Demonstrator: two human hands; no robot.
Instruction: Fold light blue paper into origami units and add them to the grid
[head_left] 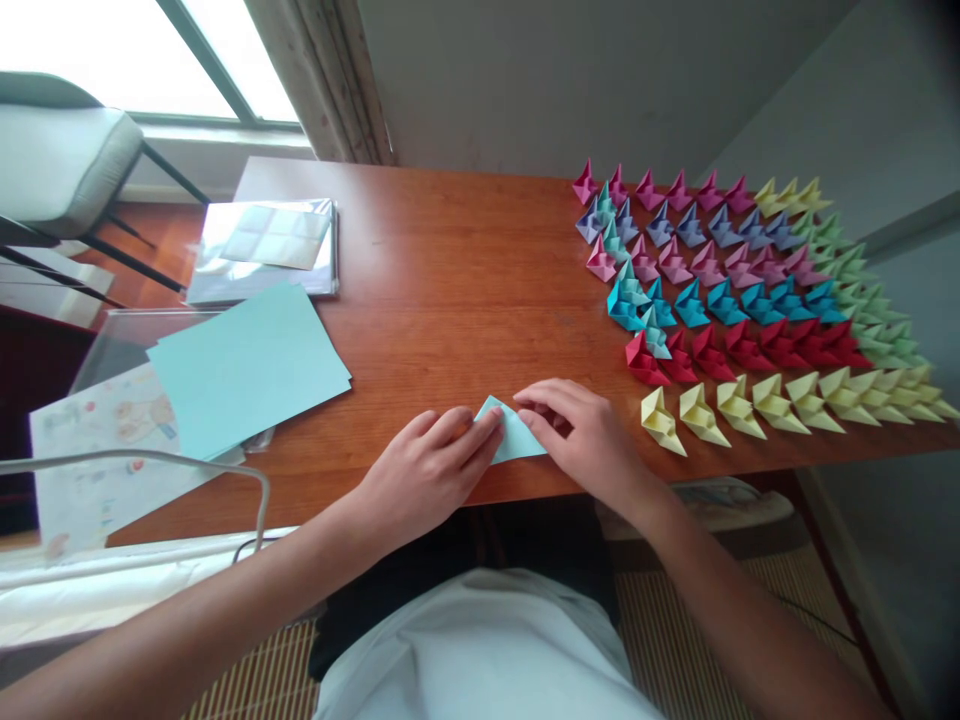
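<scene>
A small folded piece of light blue paper (517,440) lies at the table's front edge between my hands. My left hand (442,455) presses its curled fingers on the left part of the paper, covering that side. At the paper's right edge, my right hand (574,425) holds it with thumb and fingers drawn together. The paper shows a pointed top; its exact folds are partly hidden under my fingers.
Rows of folded paper boats (705,310) in several colours fill the right side of the wooden table (450,290). At left lie light blue sheets (247,370), a printed sheet (97,430) and a wrapped stack (262,285). A white cable (259,485) curves at lower left.
</scene>
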